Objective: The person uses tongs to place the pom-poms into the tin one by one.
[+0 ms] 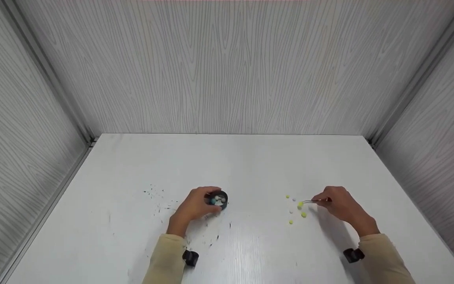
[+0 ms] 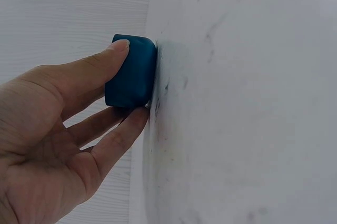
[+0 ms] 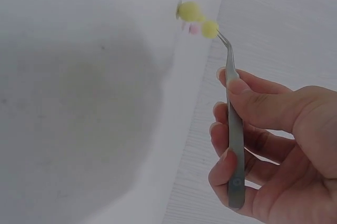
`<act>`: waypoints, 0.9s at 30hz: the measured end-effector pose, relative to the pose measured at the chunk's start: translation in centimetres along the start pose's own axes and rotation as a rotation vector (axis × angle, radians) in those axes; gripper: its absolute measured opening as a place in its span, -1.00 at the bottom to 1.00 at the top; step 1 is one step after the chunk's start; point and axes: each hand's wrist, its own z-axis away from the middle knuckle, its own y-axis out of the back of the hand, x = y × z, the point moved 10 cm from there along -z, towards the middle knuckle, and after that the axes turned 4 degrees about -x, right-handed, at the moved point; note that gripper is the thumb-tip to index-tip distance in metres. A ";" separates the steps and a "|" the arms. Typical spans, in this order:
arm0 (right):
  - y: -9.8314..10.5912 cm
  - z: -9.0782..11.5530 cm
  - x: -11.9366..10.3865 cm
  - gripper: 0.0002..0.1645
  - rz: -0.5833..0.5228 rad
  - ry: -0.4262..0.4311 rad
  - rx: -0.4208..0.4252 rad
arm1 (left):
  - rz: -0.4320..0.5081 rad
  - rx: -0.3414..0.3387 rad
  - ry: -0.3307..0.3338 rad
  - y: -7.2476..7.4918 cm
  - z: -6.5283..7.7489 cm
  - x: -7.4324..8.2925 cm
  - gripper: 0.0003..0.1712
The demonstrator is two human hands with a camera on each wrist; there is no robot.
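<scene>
My left hand [image 1: 194,204] grips a small round container [image 1: 224,196] between thumb and fingers. In the left wrist view its teal outer wall [image 2: 131,71] stands on the white surface. Several small balls [image 1: 218,199] lie inside it. My right hand [image 1: 341,203] pinches silver bent-tip tweezers [image 3: 235,124] between thumb and fingers. At the tweezer tips is a yellow ball [image 3: 209,29], overlapping the group behind it. Around the tips lie more yellow balls [image 1: 304,214] and a few smaller pale ones [image 1: 291,212]. In the right wrist view a pink piece [image 3: 194,29] shows beside the yellow ball.
The white table [image 1: 250,165] carries dark specks and scuffs [image 1: 156,193] near my left hand. A grey wood-grain panel [image 1: 227,67] rises at the back, with similar panels on both sides. Each wrist wears a black device [image 1: 190,258] below the hand.
</scene>
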 end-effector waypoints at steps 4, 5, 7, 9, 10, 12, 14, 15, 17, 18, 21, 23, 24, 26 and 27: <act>0.1 -0.3 -0.6 -0.81 0.000 0.032 0.008 | -0.003 -0.004 -0.005 0.0 0.0 0.0 -0.30; 0.2 -0.4 -0.8 -0.81 0.001 0.036 0.013 | -0.004 -0.004 -0.004 0.0 0.0 -0.1 -0.30; 0.3 -0.5 -1.0 -0.81 0.002 0.047 0.023 | -0.013 -0.003 -0.009 0.1 -0.1 0.0 -0.30; 0.3 -0.6 -1.3 -0.80 0.005 0.058 0.036 | -0.012 0.000 -0.005 0.0 -0.1 -0.1 -0.30; 0.4 -0.7 -1.3 -0.80 0.006 0.062 0.042 | -0.009 0.001 -0.002 0.0 -0.1 -0.1 -0.30; 0.4 -0.8 -1.5 -0.79 0.001 0.070 0.054 | -0.012 0.006 -0.007 0.0 -0.2 -0.1 -0.31; 0.5 -0.9 -1.8 -0.79 0.000 0.077 0.062 | -0.011 0.011 -0.006 0.0 -0.2 -0.1 -0.31; 0.5 -1.0 -1.9 -0.79 -0.003 0.081 0.065 | -0.012 0.014 -0.007 0.1 -0.2 -0.1 -0.32; 0.5 -1.2 -2.2 -0.78 -0.005 0.092 0.068 | -0.020 0.015 -0.013 0.0 -0.2 -0.1 -0.32; 0.4 -1.3 -2.3 -0.78 -0.007 0.095 0.068 | -0.023 0.016 -0.016 0.0 -0.2 -0.1 -0.32; 0.3 -1.7 -2.7 -0.77 -0.012 0.103 0.062 | -0.029 0.019 -0.021 0.0 -0.2 0.0 -0.32; 0.2 -1.9 -3.1 -0.77 -0.011 0.106 0.058 | -0.025 0.021 -0.018 0.0 -0.2 -0.1 -0.32; 0.2 -2.1 -3.2 -0.77 -0.014 0.104 0.055 | -0.025 0.021 -0.018 0.0 -0.2 -0.1 -0.32; 0.1 -2.3 -3.5 -0.77 -0.012 0.104 0.050 | -0.026 0.022 -0.017 0.1 -0.2 -0.1 -0.32; 0.1 -2.5 -3.7 -0.78 -0.012 0.104 0.050 | -0.025 0.020 -0.017 0.1 -0.2 -0.1 -0.32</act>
